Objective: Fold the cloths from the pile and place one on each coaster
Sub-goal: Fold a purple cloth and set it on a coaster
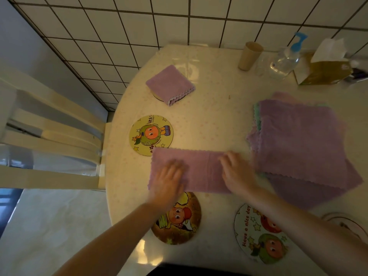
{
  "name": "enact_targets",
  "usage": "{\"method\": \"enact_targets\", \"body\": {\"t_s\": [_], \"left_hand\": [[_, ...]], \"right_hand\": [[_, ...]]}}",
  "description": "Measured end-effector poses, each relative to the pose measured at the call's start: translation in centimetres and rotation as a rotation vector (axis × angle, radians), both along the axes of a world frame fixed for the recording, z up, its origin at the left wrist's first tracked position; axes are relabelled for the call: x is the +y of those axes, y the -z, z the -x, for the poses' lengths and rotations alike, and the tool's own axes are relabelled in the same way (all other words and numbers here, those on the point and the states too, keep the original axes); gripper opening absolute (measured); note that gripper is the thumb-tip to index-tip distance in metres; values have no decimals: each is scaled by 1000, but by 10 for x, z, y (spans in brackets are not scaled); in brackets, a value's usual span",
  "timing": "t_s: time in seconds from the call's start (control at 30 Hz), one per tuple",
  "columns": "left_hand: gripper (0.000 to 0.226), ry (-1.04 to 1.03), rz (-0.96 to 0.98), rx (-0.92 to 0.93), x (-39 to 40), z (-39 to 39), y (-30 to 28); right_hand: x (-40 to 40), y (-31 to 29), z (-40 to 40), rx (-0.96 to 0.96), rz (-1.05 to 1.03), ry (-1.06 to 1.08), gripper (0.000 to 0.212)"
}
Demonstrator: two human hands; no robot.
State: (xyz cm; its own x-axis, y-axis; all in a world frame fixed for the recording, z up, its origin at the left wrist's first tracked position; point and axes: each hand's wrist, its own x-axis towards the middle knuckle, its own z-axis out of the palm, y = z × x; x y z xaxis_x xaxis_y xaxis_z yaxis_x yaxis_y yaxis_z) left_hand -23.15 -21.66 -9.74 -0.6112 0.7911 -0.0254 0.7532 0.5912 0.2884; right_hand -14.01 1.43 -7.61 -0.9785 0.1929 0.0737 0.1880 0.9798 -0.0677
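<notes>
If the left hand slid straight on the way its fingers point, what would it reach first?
Probably the yellow cartoon coaster. The left hand lies flat on the half-folded purple cloth, fingers pointing toward that cloth's far edge; the coaster lies just beyond.

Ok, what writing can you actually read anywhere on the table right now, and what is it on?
"Have a nice day": red letters on the white coaster nearest the right arm.
Dark characters on the yellow coaster, at its top and bottom edges: too blurred to read.
Tissue box has a pale mark on its side: too small to read.
Nothing else legible.
</notes>
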Motion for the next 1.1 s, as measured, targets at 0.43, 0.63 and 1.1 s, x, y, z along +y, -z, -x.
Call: {"method": "enact_targets", "body": {"t_s": [0.43, 0.63, 1.1], "left_hand": [[54, 171, 193, 35, -84, -21, 18], [60, 54, 175, -65, -96, -17, 15], [70, -44, 127, 25, -16, -69, -11]], "right_hand": [[-15, 23, -75, -171, -61, -432, 51], [-25, 9, -54, -226, -104, -404, 70], [-19, -24, -53, -102, 85, -394, 53]]}}
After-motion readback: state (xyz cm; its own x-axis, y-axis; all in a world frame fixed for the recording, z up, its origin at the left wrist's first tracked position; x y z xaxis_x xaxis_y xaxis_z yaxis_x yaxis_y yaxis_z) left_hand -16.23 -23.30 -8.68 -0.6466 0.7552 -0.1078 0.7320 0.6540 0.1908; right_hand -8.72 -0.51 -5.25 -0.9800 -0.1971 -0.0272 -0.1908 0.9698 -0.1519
